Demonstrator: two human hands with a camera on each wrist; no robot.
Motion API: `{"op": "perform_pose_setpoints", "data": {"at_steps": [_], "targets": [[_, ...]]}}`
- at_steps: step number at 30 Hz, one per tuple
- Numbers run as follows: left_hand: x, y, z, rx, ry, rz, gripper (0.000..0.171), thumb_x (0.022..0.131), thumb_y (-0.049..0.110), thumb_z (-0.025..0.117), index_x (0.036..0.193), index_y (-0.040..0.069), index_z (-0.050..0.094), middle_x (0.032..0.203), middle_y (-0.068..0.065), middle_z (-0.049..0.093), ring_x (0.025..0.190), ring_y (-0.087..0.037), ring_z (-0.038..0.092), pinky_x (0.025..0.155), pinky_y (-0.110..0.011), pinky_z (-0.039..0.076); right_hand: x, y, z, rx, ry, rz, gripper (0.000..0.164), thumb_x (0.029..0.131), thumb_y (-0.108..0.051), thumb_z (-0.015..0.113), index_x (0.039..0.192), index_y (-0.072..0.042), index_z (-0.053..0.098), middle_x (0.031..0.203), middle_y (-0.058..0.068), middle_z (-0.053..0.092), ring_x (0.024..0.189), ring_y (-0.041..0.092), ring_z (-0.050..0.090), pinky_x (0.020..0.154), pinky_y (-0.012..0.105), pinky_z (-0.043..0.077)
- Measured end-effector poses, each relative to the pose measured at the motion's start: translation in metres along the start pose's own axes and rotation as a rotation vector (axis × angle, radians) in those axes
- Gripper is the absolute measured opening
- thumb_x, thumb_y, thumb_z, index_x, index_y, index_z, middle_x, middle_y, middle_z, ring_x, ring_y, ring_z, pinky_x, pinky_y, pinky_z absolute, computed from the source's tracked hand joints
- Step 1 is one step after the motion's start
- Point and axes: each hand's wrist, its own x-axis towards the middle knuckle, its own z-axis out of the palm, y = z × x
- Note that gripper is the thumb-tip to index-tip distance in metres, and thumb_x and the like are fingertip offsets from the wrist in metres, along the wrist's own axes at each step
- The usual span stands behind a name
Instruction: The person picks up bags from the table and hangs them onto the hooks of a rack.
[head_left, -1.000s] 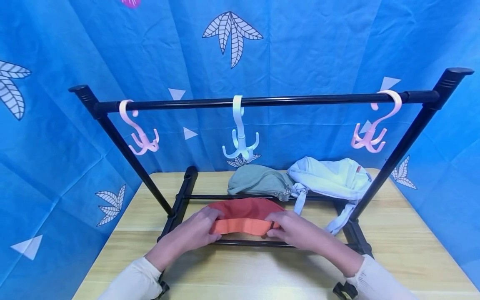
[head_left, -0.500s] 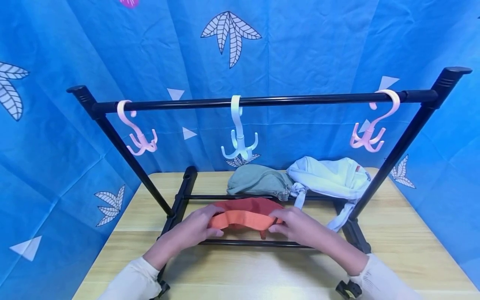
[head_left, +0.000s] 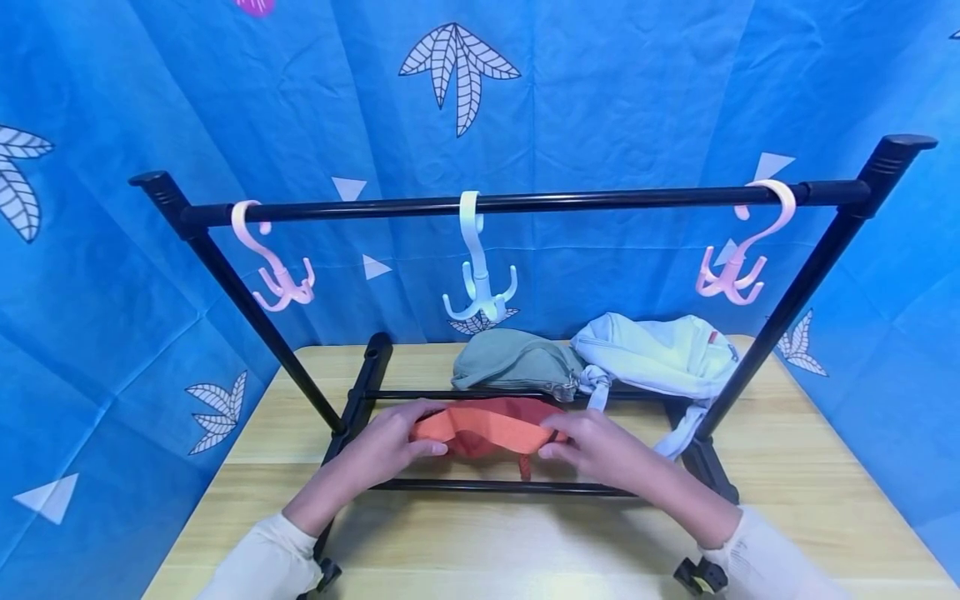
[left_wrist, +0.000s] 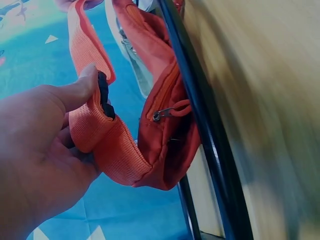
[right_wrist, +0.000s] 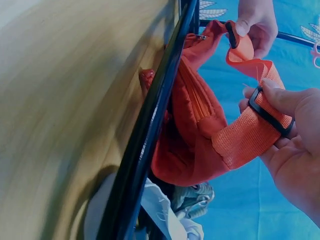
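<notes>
A red waist bag (head_left: 517, 407) with a wide orange strap (head_left: 491, 427) is low between the two base bars of a black rack. My left hand (head_left: 390, 442) pinches the strap's left end beside a black buckle (left_wrist: 104, 95), thumb on top. With thumb and fingers, my right hand (head_left: 596, 443) grips the strap at a black slider (right_wrist: 270, 114). The strap is raised and stretched between both hands. Below it hangs the bag's body (right_wrist: 192, 150), zippers showing in both wrist views.
The black rack's top rail (head_left: 600, 201) carries a pink hook (head_left: 281, 279), a light blue hook (head_left: 480, 283) and another pink hook (head_left: 731, 271). Behind the red bag lie a grey-green bag (head_left: 510, 362) and a pale blue bag (head_left: 656, 354). The front base bar (head_left: 502, 487) runs close before the hands.
Both hands have lifted the orange strap and spread slightly apart, the left moving left. The strap has risen from the bag's front, and a red zipper pull now hangs below it.
</notes>
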Motion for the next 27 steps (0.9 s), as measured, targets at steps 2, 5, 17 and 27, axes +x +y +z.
{"op": "perform_pose_setpoints", "data": {"at_steps": [2, 5, 17, 27], "targets": [[0.000, 0.001, -0.002, 0.001, 0.007, -0.003, 0.056, 0.087, 0.025, 0.083, 0.139, 0.019, 0.063, 0.127, 0.001, 0.071, 0.101, -0.013, 0.064, 0.092, -0.036, 0.059, 0.000, -0.001, -0.002, 0.001, -0.003, 0.007, 0.024, 0.091, -0.014, 0.079, 0.113, -0.006, 0.076, 0.098, 0.003, 0.079, 0.076, -0.003, 0.062, 0.069, 0.017, 0.057], [0.000, 0.002, -0.003, 0.010, 0.027, -0.016, 0.055, 0.088, 0.026, 0.083, 0.139, 0.019, 0.063, 0.125, 0.002, 0.071, 0.097, -0.011, 0.063, 0.085, -0.030, 0.058, 0.001, -0.001, -0.004, 0.002, -0.005, 0.009, 0.023, 0.091, -0.014, 0.078, 0.114, -0.006, 0.076, 0.100, 0.003, 0.079, 0.076, -0.003, 0.061, 0.070, 0.018, 0.057], [0.000, 0.010, -0.004, 0.058, 0.132, -0.013, 0.060, 0.089, 0.025, 0.083, 0.144, 0.017, 0.062, 0.138, -0.006, 0.068, 0.109, -0.020, 0.066, 0.087, -0.035, 0.060, 0.000, -0.002, -0.009, 0.002, 0.009, 0.011, 0.022, 0.094, -0.013, 0.076, 0.115, -0.008, 0.076, 0.097, 0.000, 0.078, 0.073, -0.002, 0.057, 0.067, 0.019, 0.054], [0.002, 0.015, -0.007, -0.005, 0.163, -0.021, 0.053, 0.088, 0.021, 0.084, 0.138, 0.017, 0.065, 0.120, -0.002, 0.072, 0.093, -0.014, 0.064, 0.077, -0.023, 0.057, -0.005, 0.001, -0.009, -0.010, 0.108, -0.088, 0.017, 0.094, -0.014, 0.076, 0.109, -0.008, 0.076, 0.087, -0.001, 0.075, 0.066, -0.006, 0.051, 0.059, 0.016, 0.051]]}}
